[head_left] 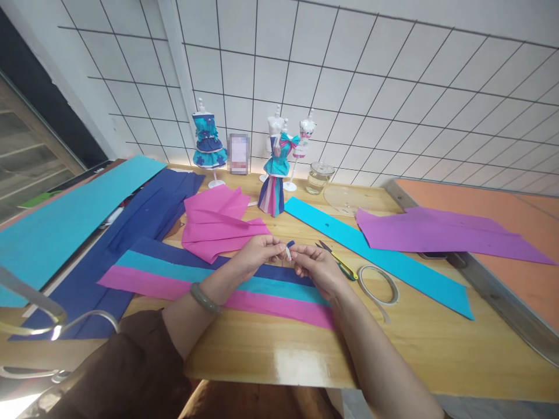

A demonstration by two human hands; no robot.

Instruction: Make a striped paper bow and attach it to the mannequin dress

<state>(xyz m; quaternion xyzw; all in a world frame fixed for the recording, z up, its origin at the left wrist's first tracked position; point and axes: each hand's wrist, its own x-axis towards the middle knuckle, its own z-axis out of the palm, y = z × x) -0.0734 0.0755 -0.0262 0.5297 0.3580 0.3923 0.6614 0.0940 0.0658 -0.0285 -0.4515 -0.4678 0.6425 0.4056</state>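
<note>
My left hand [264, 254] and my right hand [315, 263] meet above the table, fingertips pinched on a small blue and white strip [289, 250]. Whether it is paper or fabric is too small to tell. Under my hands lies a long sheet banded in dark blue, turquoise and pink [244, 284]. Scissors [338, 262] with yellow and green handles rest right of my right hand. Beside them is a roll of pale double-sided tape [379, 285], its loose end on the wood. Crumpled pink crepe paper [218, 224] lies beyond my left hand.
Small mannequins, one in a blue ruffled dress [209, 142] and one in a striped gown [275, 169], stand at the back with a phone [239, 154] and a glass of liquid [319, 177]. Turquoise [393, 262], purple [445, 230] and dark blue sheets [144, 224] spread around.
</note>
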